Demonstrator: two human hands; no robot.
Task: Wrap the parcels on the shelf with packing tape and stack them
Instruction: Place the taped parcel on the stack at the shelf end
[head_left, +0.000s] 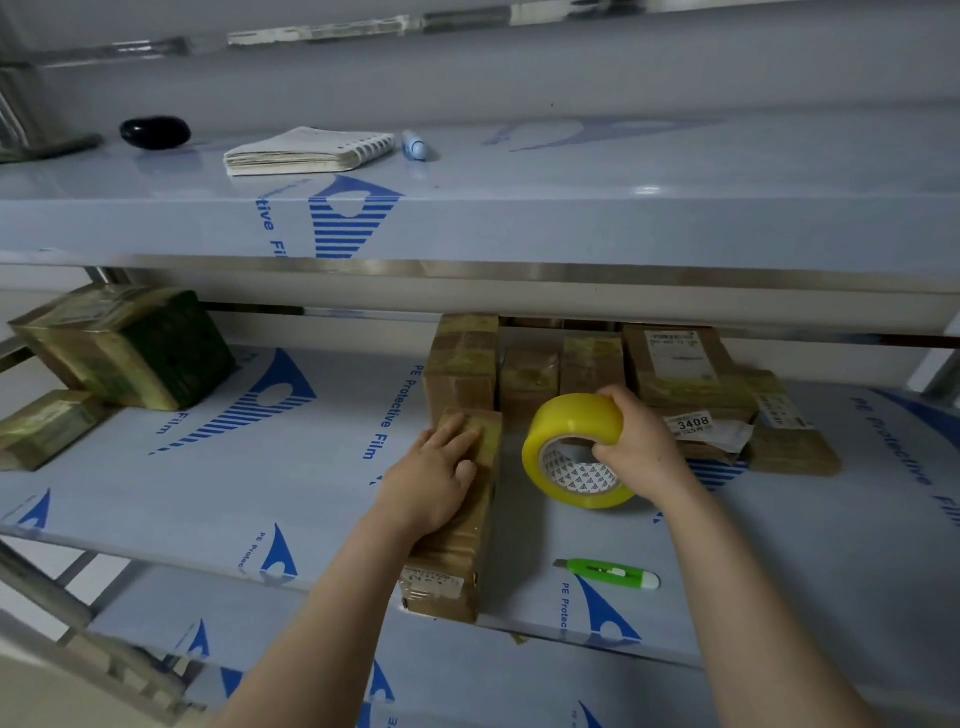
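Parcel (457, 525): flat on shelf (291, 467) under open left hand (431, 480); right hand (636, 441) beside it grips tape roll (574, 447).

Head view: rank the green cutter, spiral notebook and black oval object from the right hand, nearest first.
1. Green cutter, same shelf, in front of the right hand holding the tape roll.
2. Spiral notebook, upper shelf, left.
3. Black oval object, upper shelf, far left.
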